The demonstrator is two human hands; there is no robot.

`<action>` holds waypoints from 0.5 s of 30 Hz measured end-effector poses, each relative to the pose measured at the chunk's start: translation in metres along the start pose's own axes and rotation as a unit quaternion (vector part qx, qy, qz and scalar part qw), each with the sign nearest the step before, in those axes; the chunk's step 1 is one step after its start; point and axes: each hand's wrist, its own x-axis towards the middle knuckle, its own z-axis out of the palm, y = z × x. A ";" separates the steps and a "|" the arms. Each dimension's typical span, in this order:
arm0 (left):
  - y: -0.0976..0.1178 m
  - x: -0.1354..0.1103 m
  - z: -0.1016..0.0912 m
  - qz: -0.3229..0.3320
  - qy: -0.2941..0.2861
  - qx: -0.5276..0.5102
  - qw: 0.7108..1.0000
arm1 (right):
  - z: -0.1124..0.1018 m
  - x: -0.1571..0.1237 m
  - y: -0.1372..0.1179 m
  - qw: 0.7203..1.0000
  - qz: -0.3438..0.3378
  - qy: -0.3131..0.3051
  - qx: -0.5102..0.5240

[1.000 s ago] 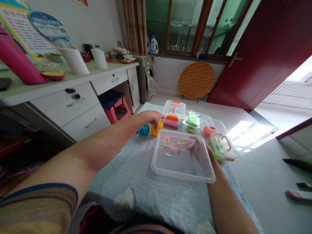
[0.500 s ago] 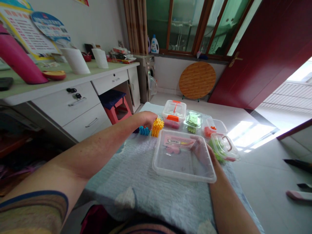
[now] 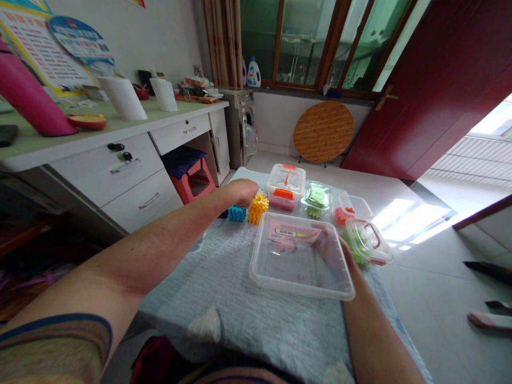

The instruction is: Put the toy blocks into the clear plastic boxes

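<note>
My left hand (image 3: 241,191) reaches out over a blue gear-shaped toy piece (image 3: 237,214) and a yellow one (image 3: 258,208) on the pale blue blanket (image 3: 224,288). Its fingers curl downward and what they hold is hidden. My right hand (image 3: 347,264) grips the right side of a large clear plastic container (image 3: 296,285), partly seen through its wall. The container holds a label card and a pink piece. Behind it stand small clear boxes: an orange-latched one (image 3: 285,184), one with green pieces (image 3: 316,196), one with red pieces (image 3: 348,210) and a tilted one with a handle (image 3: 366,240).
A white desk with drawers (image 3: 120,160) runs along the left, with a pink stool (image 3: 190,173) under it. A washing machine (image 3: 242,128) and a round wooden tabletop (image 3: 323,132) stand against the far wall. A dark red door (image 3: 432,80) is open at the right.
My left hand drew back from the yellow piece toward the blue one, leaving the yellow piece in full view. The right hand and the container stayed put.
</note>
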 end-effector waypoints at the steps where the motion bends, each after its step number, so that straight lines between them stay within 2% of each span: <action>1: 0.001 0.000 -0.001 0.002 0.003 0.004 1.000 | -0.001 0.000 0.001 1.000 -0.004 0.005 -0.001; 6: 0.005 -0.002 -0.002 0.004 0.013 0.012 1.000 | -0.003 0.002 0.002 1.000 -0.011 0.009 -0.013; 9: 0.001 -0.005 -0.005 -0.012 -0.019 -0.001 1.000 | -0.004 0.003 0.001 1.000 -0.013 0.002 -0.021; 11: -0.009 -0.008 -0.009 -0.023 -0.029 0.000 0.999 | -0.003 0.003 0.001 1.000 -0.014 -0.004 -0.020; 15: -0.037 -0.010 -0.012 -0.046 0.016 -0.017 0.999 | 0.000 0.001 0.001 1.000 -0.013 -0.011 -0.018</action>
